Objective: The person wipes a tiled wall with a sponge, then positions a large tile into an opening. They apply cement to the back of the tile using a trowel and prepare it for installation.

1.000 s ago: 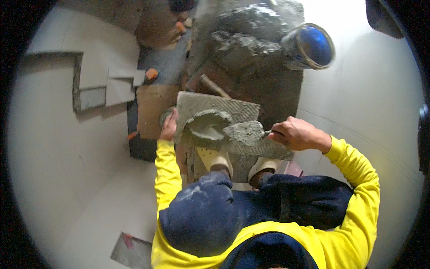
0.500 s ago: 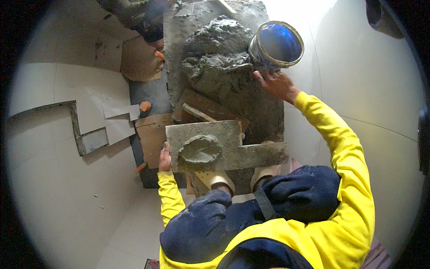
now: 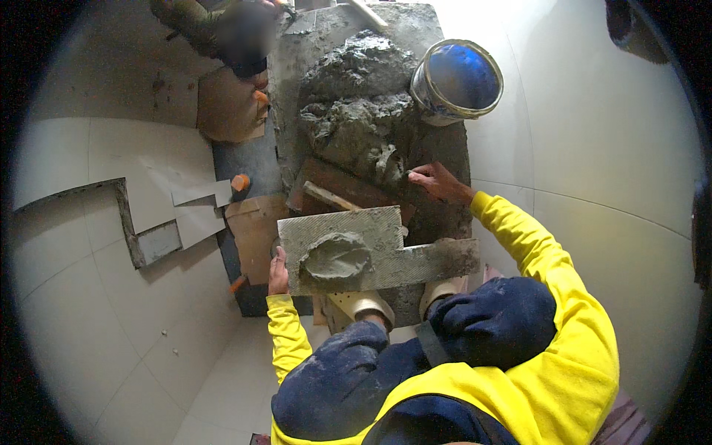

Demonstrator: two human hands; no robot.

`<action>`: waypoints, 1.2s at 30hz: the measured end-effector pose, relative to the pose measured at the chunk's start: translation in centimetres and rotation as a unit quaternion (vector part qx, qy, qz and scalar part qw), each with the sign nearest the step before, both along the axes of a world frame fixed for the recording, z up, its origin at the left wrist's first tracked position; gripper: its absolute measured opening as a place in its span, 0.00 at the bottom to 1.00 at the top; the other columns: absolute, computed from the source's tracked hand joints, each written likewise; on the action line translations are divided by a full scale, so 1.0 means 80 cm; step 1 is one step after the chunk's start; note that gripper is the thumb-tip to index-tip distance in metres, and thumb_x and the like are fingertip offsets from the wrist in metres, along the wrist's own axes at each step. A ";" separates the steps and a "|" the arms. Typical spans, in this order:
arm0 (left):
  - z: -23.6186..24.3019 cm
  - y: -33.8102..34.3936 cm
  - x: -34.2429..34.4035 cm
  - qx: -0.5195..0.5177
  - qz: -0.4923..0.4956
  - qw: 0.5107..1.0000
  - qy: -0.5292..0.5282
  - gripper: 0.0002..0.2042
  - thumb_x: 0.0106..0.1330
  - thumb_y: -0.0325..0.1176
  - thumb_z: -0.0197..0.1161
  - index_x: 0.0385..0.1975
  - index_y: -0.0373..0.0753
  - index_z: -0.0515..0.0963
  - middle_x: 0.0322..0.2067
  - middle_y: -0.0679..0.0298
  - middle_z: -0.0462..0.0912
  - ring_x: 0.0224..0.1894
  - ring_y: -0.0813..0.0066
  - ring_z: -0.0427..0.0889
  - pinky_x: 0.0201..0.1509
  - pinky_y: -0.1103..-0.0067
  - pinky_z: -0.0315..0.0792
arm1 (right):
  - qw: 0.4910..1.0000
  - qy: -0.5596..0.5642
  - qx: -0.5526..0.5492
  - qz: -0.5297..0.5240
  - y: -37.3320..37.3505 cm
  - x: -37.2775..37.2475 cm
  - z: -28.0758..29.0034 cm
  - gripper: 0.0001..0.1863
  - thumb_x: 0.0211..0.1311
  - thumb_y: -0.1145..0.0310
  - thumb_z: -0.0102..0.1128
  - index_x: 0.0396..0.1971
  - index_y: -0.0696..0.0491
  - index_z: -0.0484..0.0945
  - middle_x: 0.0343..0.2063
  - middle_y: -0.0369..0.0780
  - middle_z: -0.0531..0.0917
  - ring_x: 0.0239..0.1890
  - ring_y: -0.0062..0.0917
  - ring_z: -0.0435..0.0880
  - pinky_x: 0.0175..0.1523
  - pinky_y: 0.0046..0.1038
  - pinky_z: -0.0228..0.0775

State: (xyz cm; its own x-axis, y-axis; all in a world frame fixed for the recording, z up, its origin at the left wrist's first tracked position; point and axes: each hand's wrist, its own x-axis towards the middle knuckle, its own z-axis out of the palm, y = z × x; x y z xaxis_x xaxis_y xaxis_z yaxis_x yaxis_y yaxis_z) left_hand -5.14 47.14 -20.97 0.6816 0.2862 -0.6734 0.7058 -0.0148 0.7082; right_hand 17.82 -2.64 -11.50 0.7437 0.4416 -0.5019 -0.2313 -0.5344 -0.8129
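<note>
Jutting from left hand [image 3: 278,274]: tile [image 3: 386,256]

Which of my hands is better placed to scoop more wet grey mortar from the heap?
Probably your right hand: it's at the lower right edge of the lumpy grey mortar heap. Your left hand is farther off, at the left edge of the flat, grey, notched tile, apparently steadying it.

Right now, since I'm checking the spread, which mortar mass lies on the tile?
The rounded patch on the left part of the tile, near the left hand; the other, a larger rough heap, lies farther off beside the bucket.
</note>
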 end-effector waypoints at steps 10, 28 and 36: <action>-0.029 -0.002 0.008 -0.139 -0.001 0.990 -0.014 0.41 0.76 0.63 0.51 0.66 0.23 0.69 0.62 0.53 0.74 0.66 0.63 0.69 0.73 0.73 0.56 | 0.998 -0.005 0.046 -0.042 -0.003 -0.016 0.105 0.20 0.78 0.57 0.54 0.28 0.56 0.75 0.19 0.27 0.67 0.21 0.12 0.63 0.24 0.24 0.56; -0.133 0.026 0.070 0.281 -0.352 0.848 -0.280 0.28 0.76 0.29 0.48 0.76 0.41 0.59 0.53 0.44 0.77 0.52 0.55 0.76 0.59 0.64 0.70 | 0.920 -0.354 0.083 0.148 0.068 -0.104 0.161 0.16 0.64 0.73 0.64 0.50 0.60 0.76 0.35 0.51 0.84 0.32 0.41 0.86 0.35 0.39 0.79; -0.126 0.016 -0.050 0.047 -0.109 0.982 -0.145 0.28 0.79 0.55 0.51 0.64 0.37 0.74 0.44 0.53 0.77 0.45 0.63 0.75 0.58 0.71 0.69 | 0.903 -0.276 0.004 0.329 0.052 -0.193 0.104 0.21 0.66 0.67 0.65 0.54 0.60 0.73 0.29 0.46 0.81 0.25 0.41 0.83 0.27 0.38 0.77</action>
